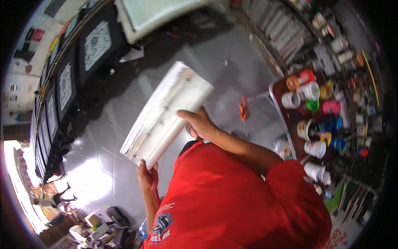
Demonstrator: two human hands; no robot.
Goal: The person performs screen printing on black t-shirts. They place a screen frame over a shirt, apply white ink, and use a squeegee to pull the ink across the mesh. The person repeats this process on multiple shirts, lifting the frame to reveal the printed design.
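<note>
A long white bar-shaped piece [166,108] with small fittings along it is held diagonally in front of my red shirt. My left hand [148,174] grips its lower left end, thumb at the edge and fingers mostly behind. My right hand [197,124] holds the right long side near the upper part, fingers curled round the back.
Dark panels with white patterned prints [96,45] line the left. A pale screen frame [129,36] is at the top. To the right, a table [278,108] carries several paint pots, beside orange clamps [243,111] and stacked frames [282,39]. Clutter [91,222] lies lower left.
</note>
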